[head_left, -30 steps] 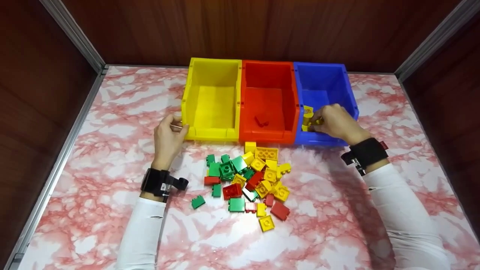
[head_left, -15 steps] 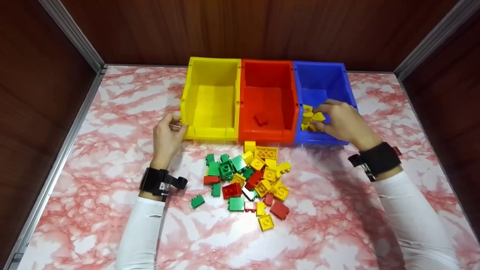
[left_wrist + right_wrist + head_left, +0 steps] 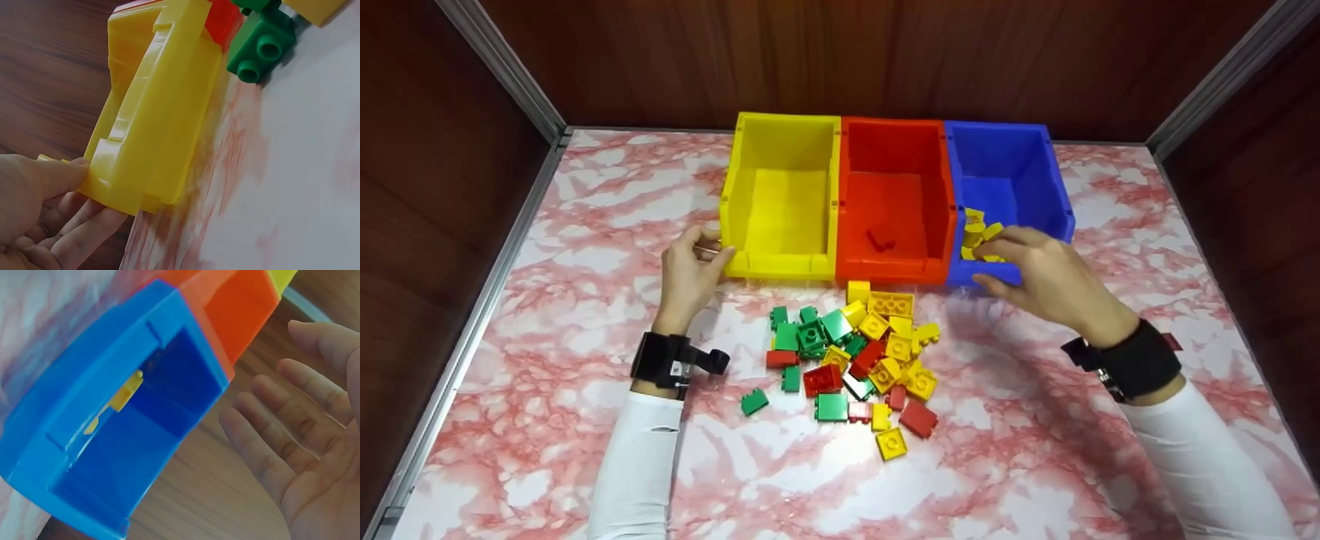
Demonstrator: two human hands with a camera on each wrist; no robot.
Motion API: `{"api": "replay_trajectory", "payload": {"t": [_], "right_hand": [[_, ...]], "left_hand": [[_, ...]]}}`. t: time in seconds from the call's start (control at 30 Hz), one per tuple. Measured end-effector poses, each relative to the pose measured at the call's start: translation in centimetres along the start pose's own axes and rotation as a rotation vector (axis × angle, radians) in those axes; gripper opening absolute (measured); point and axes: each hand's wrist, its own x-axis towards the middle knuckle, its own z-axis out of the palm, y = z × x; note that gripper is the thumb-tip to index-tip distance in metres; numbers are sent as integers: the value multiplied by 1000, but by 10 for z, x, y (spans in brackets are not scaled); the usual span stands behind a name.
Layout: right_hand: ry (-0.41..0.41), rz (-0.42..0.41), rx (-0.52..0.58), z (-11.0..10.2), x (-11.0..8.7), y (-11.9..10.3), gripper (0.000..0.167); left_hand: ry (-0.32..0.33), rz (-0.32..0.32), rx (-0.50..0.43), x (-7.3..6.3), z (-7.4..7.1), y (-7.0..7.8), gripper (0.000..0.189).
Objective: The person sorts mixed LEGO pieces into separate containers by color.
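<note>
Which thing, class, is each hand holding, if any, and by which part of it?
The left hand pinches the yellow bin by its front left corner. The right hand, thumb and fingers apart at the blue bin, holds nothing.

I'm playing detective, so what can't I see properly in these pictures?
Head view: how many yellow blocks are in the blue bin; the right grip covers part of it.
Head view: the bottom of the block pile; upper blocks hide it.
Left wrist view: some fingertips of the left grip, behind the yellow bin.
Left wrist view: the rest of the loose yellow piece, cut off by the top edge.
</note>
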Motion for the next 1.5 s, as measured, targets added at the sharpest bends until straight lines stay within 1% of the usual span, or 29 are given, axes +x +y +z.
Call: {"api": "replay_trajectory", "payload": {"t": [0.2,0.3,0.4,0.53,0.63,0.7,0.8,0.87,1.0,1.13,1.2,1.33,1.5], "right_hand": [[-38,-30,30,13,-6,-9,36],[-84,-42,76,22,-9,-13,41],[-139,-77,111,37,-12,-17,49],[-209,-115,120,60,-14,-19,53],[-255,-92,130,75,-16,-19,50],[-282,-70,148,83,-15,-19,44],[-315,-24,208,92,-14,-20,31],[-324,2,255,94,-14,-19,26],[-331,39,306,95,-14,-19,23],[-340,45,309,89,-16,-18,23],[-327,38,302,83,-17,-16,24],[-274,21,290,65,-16,-13,26],[-214,5,251,34,-12,-4,28]], "left_hand": [[-15,2,-5,2,-2,1,26],[-22,-1,-13,2,-2,0,26],[-17,-4,-20,2,-2,0,26],[-6,-5,-21,2,-2,0,25],[-7,-3,-23,1,-2,0,25],[-10,-4,-23,1,-2,0,25],[-13,-6,-15,1,-2,-1,24],[-11,-4,-12,1,-1,-1,24],[-12,-4,-15,2,0,-2,24],[-16,-4,-16,2,-1,-2,24],[-15,-1,-13,2,-1,-2,24],[-18,-3,-14,2,-1,-2,25],[-21,-9,-16,1,-1,-2,25]]}}
